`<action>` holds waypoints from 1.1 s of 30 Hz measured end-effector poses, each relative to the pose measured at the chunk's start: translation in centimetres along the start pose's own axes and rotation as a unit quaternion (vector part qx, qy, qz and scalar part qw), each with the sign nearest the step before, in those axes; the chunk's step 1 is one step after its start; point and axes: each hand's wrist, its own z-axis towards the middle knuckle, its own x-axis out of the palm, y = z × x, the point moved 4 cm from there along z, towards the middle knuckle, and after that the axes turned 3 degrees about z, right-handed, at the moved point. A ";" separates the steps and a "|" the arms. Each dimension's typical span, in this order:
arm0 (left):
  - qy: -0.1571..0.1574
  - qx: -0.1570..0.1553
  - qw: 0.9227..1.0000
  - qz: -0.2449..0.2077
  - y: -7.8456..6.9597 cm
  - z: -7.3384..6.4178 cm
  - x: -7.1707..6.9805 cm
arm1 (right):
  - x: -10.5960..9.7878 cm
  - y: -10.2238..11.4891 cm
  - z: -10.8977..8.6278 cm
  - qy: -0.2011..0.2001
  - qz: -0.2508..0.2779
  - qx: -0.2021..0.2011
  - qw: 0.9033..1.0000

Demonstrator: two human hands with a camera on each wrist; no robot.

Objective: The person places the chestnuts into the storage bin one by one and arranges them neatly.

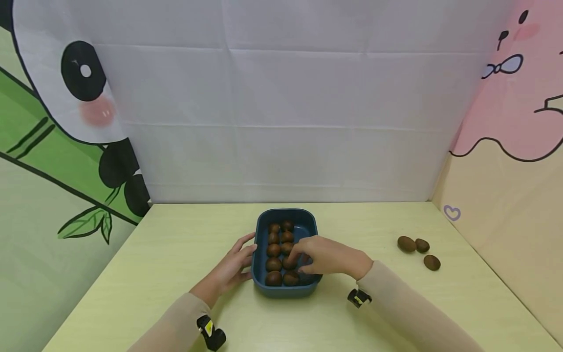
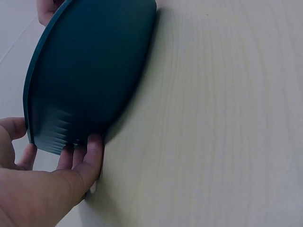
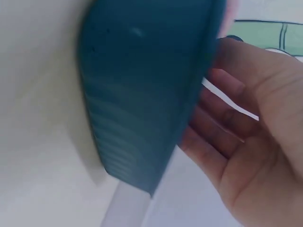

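A blue rectangular bin (image 1: 286,293) stands on the table with brown chestnuts (image 1: 273,264) in two lengthwise rows. My left hand (image 1: 228,271) rests against the bin's left side, its fingers spread along the outer wall; in the left wrist view the fingertips (image 2: 94,142) touch that wall from rim to base. Over the right rim reaches my right hand (image 1: 327,255), its index finger and thumb at a chestnut (image 1: 289,263) in the right-hand row, near the front. In the right wrist view the bin wall (image 3: 137,94) hides the right fingertips.
Three loose chestnuts (image 1: 432,262) lie on the table (image 1: 374,225) at the right. A white sheet (image 1: 290,98) hangs behind the table's far edge. Cartoon-painted walls flank both sides. A small black wrist camera (image 1: 359,297) is on each sleeve.
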 end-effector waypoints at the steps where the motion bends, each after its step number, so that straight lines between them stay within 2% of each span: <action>1: -0.001 0.000 1.000 0.000 0.0 0.0 0.0 | -0.4 0.1 -0.2 -0.006 -0.001 -0.002 1.000; 6: -0.003 0.001 1.000 0.000 0.1 0.0 0.0 | -2.2 0.1 -1.7 -0.038 -0.016 -0.013 0.999; 12: -0.005 0.001 1.000 0.001 0.2 0.1 0.0 | -3.8 -1.5 -4.0 -0.074 -0.037 0.002 0.997; 21: 0.001 0.001 1.000 0.001 0.1 0.1 0.0 | -5.9 -6.0 -9.2 -0.110 -0.029 0.084 0.990; 26: 0.001 0.000 1.000 -0.002 0.2 0.2 0.0 | -7.0 -9.2 -12.4 -0.141 -0.021 0.144 0.979; 33: -0.004 -0.002 1.000 -0.003 0.3 0.2 -0.1 | -7.8 -13.3 -16.3 -0.167 -0.038 0.214 0.962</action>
